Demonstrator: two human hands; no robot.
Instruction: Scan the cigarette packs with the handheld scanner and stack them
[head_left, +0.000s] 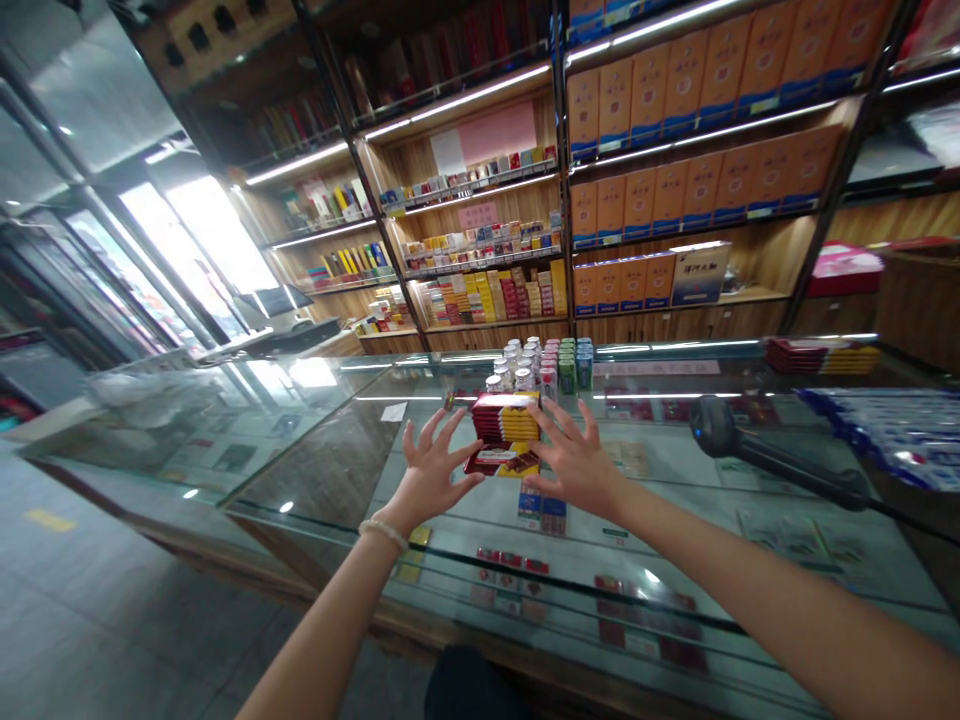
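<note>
A stack of chocolate bars (pixel 506 425) in red and yellow wrappers lies on the glass counter (pixel 442 500), with its top bar tilted toward me at the front. At its left side, my left hand (pixel 431 470) is open with fingers spread, the thumb close to the wrappers. Over the right side reaches my right hand (pixel 574 455), also open, its fingers spread near the edge of the stack. Whether the fingertips touch the wrappers I cannot tell. Directly behind the stack stand several small white-capped bottles (pixel 517 368) and green cans (pixel 568 370).
A black handheld scanner (pixel 772 460) lies to the right. Beyond it are blue-and-white packets (pixel 892 425) and another red-and-yellow stack (pixel 821 356). A white paper scrap (pixel 394 412) is on the left. Packs show beneath the glass. Shelves with orange boxes (pixel 682 75) line the back wall.
</note>
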